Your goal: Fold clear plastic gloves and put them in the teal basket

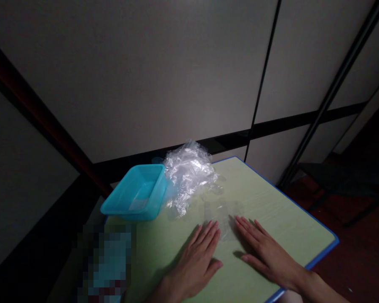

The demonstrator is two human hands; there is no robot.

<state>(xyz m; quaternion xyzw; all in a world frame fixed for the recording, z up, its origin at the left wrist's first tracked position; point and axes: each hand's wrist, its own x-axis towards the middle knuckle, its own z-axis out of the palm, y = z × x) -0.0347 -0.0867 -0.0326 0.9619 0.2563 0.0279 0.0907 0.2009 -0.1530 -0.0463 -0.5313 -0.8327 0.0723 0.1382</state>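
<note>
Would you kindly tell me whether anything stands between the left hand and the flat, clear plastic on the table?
Nothing visible stands between the left hand and the flat clear plastic. The crumpled plastic lies beyond the fingers, and the turquoise basin is off to the left.

The left hand [197,265] lies palm down over the table [281,223], fingers extended, thumb angled toward the right hand [267,254]. That one is also palm down, fingers straight, thumb apart, its forearm [322,288] crossing the table's edge. The hands are apart.
</note>
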